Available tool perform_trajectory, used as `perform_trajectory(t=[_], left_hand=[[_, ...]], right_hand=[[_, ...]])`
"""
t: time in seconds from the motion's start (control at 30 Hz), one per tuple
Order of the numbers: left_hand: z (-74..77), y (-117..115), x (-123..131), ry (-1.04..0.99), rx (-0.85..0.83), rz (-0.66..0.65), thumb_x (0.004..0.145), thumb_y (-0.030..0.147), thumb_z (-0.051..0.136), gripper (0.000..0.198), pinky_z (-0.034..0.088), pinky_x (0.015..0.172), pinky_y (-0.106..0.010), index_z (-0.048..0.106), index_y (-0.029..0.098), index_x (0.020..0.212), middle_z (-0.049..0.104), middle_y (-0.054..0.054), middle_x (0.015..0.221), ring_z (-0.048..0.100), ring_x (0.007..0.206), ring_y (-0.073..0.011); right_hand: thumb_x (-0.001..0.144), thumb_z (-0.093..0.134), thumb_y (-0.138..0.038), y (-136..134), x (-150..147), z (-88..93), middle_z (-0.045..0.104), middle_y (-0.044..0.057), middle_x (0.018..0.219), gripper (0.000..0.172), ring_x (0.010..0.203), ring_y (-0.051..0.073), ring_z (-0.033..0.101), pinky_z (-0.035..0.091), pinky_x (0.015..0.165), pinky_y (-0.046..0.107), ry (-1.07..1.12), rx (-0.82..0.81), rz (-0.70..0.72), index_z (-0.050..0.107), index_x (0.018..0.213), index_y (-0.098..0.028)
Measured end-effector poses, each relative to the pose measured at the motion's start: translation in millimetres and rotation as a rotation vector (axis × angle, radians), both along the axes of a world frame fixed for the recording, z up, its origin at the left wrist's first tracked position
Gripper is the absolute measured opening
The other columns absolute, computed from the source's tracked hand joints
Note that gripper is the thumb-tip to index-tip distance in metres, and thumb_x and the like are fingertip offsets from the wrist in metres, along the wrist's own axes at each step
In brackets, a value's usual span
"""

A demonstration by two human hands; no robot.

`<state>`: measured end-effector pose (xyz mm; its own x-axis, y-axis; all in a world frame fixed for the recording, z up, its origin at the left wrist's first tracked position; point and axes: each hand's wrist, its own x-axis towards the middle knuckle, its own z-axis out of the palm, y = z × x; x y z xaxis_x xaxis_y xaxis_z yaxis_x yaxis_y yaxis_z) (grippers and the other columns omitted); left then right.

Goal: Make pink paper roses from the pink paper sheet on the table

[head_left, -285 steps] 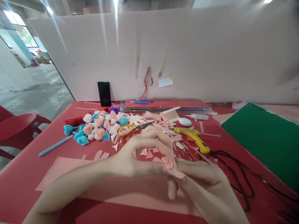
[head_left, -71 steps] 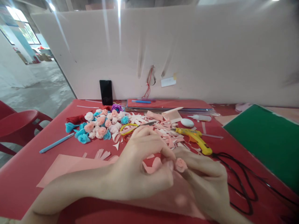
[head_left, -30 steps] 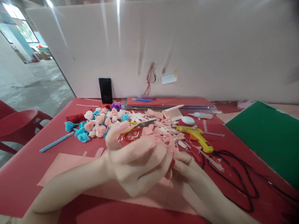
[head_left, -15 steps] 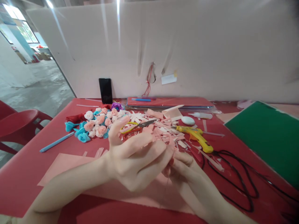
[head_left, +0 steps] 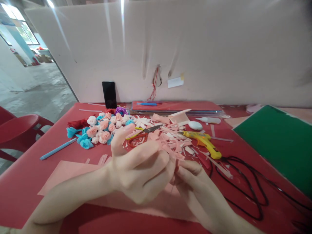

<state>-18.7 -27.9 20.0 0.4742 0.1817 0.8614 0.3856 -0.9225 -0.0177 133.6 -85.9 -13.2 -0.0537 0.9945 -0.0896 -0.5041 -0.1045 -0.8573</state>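
My left hand and my right hand meet above the pink paper sheet. Between their fingertips is a small piece of pink crepe paper, mostly hidden by the fingers. The left hand's fingers are curled around it, with one digit raised. My right thumb and forefinger pinch it from the other side. Just beyond the hands lie scissors with red and yellow handles, on a heap of pink and white paper scraps.
Paper flowers are bunched at the left, near a blue pen. At the right are a yellow glue gun with its black cord, a white oval object and a green board. A phone leans on the wall.
Both hands have shifted slightly left, still pinching the pink crepe paper. A little more of the paper shows above the fingertips. The view has moved slightly.
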Motion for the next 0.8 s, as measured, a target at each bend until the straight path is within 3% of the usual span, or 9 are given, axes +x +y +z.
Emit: perform_trajectory(t=[0.1,0.23,0.4,0.53,0.67,0.8], left_hand=[[-0.6,-1,1,0.019,0.264,0.023,0.075,0.014,0.056,0.008,0.041,0.089,-0.039,0.063,0.018,0.071,0.065,0.003,0.065,0.053,0.07,-0.0143],[-5.6,2,3,-0.037,0.259,0.062,0.077,0.017,0.056,0.012,0.036,0.091,-0.046,0.059,0.022,0.067,0.063,0.004,0.062,0.053,0.069,-0.0158],[-2.3,3,8,-0.053,0.209,0.029,0.073,0.015,0.058,0.007,0.031,0.097,-0.044,0.058,0.021,0.069,0.063,0.006,0.058,0.053,0.069,-0.0151],[8.5,1,11,-0.055,-0.011,-0.035,0.069,0.015,0.059,0.007,0.034,0.095,-0.042,0.057,0.021,0.067,0.065,0.006,0.059,0.053,0.065,-0.0138],[16.1,-1,12,-0.065,-0.415,-0.185,0.073,0.008,0.054,0.011,0.044,0.077,-0.034,0.059,0.018,0.074,0.066,0.002,0.066,0.055,0.068,-0.0127],[17.3,-2,11,-0.078,-0.744,-0.304,0.077,0.007,0.052,0.012,0.045,0.074,-0.029,0.059,0.017,0.072,0.066,0.002,0.069,0.055,0.071,-0.0113]], right_hand=[[0.06,0.079,-0.035,1,0,0.8,0.059,0.0,0.052,0.016,0.052,0.01,0.051,0.046,0.054,0.021,-0.015,0.01,-0.018,0.071,0.055,-0.023],[0.06,0.079,-0.037,2,0,1.1,0.06,0.0,0.052,0.018,0.054,0.012,0.053,0.047,0.056,0.022,-0.057,0.02,-0.033,0.07,0.053,-0.023],[0.061,0.078,-0.039,2,2,1.9,0.06,-0.001,0.052,0.018,0.053,0.012,0.054,0.047,0.055,0.023,-0.084,0.095,-0.051,0.07,0.052,-0.025],[0.063,0.076,-0.042,7,6,4.4,0.062,0.0,0.053,0.015,0.053,0.013,0.055,0.047,0.053,0.023,-0.226,0.205,-0.102,0.072,0.057,-0.029],[0.066,0.075,-0.04,11,13,7.3,0.064,-0.001,0.055,0.011,0.054,0.012,0.055,0.047,0.05,0.022,-0.327,0.294,-0.138,0.073,0.059,-0.031],[0.07,0.072,-0.037,13,18,7.0,0.066,-0.002,0.059,0.009,0.059,0.013,0.057,0.05,0.056,0.023,-0.4,0.413,-0.14,0.073,0.063,-0.033]])
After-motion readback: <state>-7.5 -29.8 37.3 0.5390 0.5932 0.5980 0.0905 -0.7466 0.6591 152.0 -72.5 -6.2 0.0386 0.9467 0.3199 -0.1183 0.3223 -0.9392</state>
